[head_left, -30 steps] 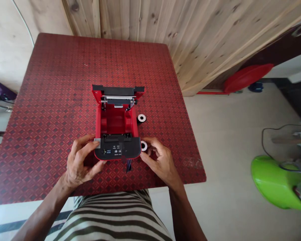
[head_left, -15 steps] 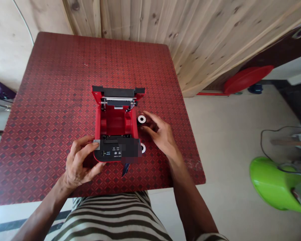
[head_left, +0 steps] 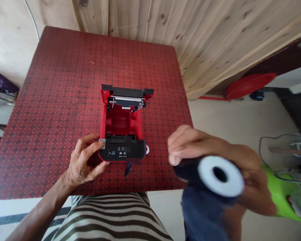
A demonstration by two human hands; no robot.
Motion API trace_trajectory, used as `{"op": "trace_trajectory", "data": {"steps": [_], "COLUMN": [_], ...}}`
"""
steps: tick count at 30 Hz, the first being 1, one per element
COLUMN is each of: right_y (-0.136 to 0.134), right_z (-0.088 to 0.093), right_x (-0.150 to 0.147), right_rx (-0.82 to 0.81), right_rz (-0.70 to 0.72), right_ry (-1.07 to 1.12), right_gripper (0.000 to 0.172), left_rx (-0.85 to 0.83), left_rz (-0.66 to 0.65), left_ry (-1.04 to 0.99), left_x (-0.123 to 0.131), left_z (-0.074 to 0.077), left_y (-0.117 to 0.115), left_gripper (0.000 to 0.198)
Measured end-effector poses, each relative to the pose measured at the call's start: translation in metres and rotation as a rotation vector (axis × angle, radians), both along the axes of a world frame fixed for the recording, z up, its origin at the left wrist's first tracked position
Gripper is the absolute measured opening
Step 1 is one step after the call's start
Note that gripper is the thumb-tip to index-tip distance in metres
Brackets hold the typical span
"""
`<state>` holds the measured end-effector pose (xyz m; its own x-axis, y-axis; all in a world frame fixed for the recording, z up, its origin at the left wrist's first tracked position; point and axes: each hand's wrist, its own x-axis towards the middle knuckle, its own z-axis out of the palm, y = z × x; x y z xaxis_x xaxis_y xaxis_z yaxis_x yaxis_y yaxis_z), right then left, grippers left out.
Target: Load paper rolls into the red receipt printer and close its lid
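L hand [head_left: 82, 164] grips front L corner of red/blk label printer [head_left: 121, 125], fingertip on grey patch [head_left: 103, 141], thumb at front edge. Printer on red patterned table [head_left: 72, 100], lid [head_left: 127, 92] up. R hand [head_left: 223, 147] clasps dk roll w/ white end [head_left: 205, 169], raised, blurred; dk-blue sheet [head_left: 200, 211] hangs below. 2nd white-ended roll [head_left: 147, 149] by printer's R side, mostly hidden.

1. Our left forearm [head_left: 41, 211] slants inward from the lower left corner.
2. Our left hand [head_left: 82, 163] parts its thumb [head_left: 99, 170] from the bent fingers [head_left: 90, 150].
3. Our right hand [head_left: 213, 144] hangs close to the camera, fingers curled, blurred.
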<state>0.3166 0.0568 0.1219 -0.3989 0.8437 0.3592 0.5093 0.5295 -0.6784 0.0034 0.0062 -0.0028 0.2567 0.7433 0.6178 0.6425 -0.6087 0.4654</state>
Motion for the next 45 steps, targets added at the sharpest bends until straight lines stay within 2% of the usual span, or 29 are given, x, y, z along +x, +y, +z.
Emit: {"op": "trace_trajectory", "data": {"steps": [1,2,3,7,10,15,21,25,32,37,40,45], "right_y": [0.003,0.008,0.014,0.033,0.035,0.040,0.057,0.060,0.054,0.037,0.026,0.019], "right_z": [0.006,0.007,0.005,-0.020,-0.032,-0.031,-0.028,-0.028,-0.027,-0.020,-0.023,-0.037], "right_x": [-0.009,-0.020,-0.031,-0.075,-0.091,-0.099,-0.110,-0.113,-0.102,-0.080,-0.074,-0.074], "right_rx": [-0.062,-0.110,-0.084,0.087,0.106,0.041,-0.145,-0.180,-0.096,-0.060,-0.052,-0.081], "right_rz": [0.160,0.233,0.241,0.142,0.110,0.069,0.067,0.051,0.111,0.242,0.286,0.292], "right_ry": [-0.016,-0.063,-0.120,-0.479,-0.646,-0.733,-0.869,-0.917,-0.778,-0.375,-0.288,-0.158], "right_gripper": [0.045,0.034,0.029,0.024,0.023,0.017,0.024,0.027,0.025,0.016,0.021,0.011], "left_rx": [-0.002,-0.005,-0.008,-0.017,-0.027,-0.031,-0.052,-0.049,-0.053,-0.069,-0.071,-0.075], "left_rz": [0.001,0.000,-0.003,-0.024,-0.028,-0.035,-0.046,-0.046,-0.047,-0.053,-0.053,-0.052], "left_ry": [0.001,0.001,-0.002,-0.014,-0.016,-0.018,-0.037,-0.038,-0.037,-0.030,-0.016,0.027], "left_x": [0.000,0.000,0.000,0.000,0.001,0.001,0.002,0.002,0.001,0.000,-0.002,-0.006], "left_z": [0.000,0.000,0.001,0.001,0.002,0.001,0.000,-0.001,-0.001,0.002,0.008,0.029], "left_y": [0.000,0.000,0.000,-0.001,-0.002,-0.002,-0.002,-0.002,-0.003,-0.003,-0.003,0.001], "left_gripper": [0.059,0.059,0.058,0.059,0.059,0.055,0.053,0.053,0.056,0.054,0.054,0.052]}}
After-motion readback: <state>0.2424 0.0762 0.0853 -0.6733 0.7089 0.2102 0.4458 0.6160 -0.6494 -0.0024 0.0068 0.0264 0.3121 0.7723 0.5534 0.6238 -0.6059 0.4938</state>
